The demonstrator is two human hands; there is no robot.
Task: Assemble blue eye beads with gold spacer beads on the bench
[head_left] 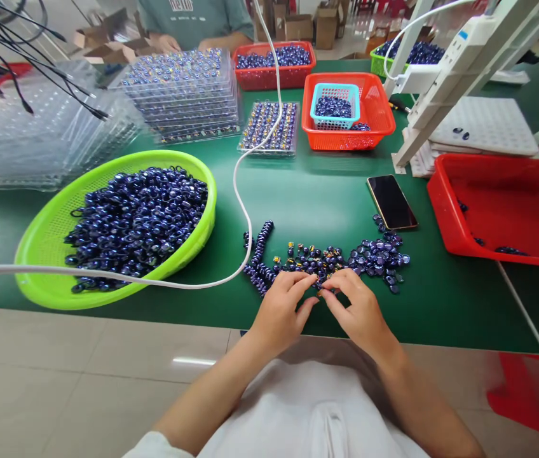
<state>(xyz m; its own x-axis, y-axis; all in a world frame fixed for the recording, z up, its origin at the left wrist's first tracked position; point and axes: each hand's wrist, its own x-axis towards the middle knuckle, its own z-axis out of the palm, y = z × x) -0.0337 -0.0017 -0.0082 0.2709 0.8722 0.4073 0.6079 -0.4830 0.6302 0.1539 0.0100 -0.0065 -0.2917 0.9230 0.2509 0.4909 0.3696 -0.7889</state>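
Observation:
My left hand and my right hand meet near the front edge of the green table, fingertips pinched around a small dark blue shiny part. Its exact kind is mostly hidden by the fingers. Just beyond my fingertips lies a loose pile of dark blue parts with gold-orange bits. Left of it are rows of stacked dark blue rings. On the right, a heap of flat, glossy purple-blue pieces spreads beside my right hand.
A lime-green basket of dark blue looped parts stands left. A white cable crosses the table. A phone, a red tray, an orange basket and stacked clear trays lie around. A person sits opposite.

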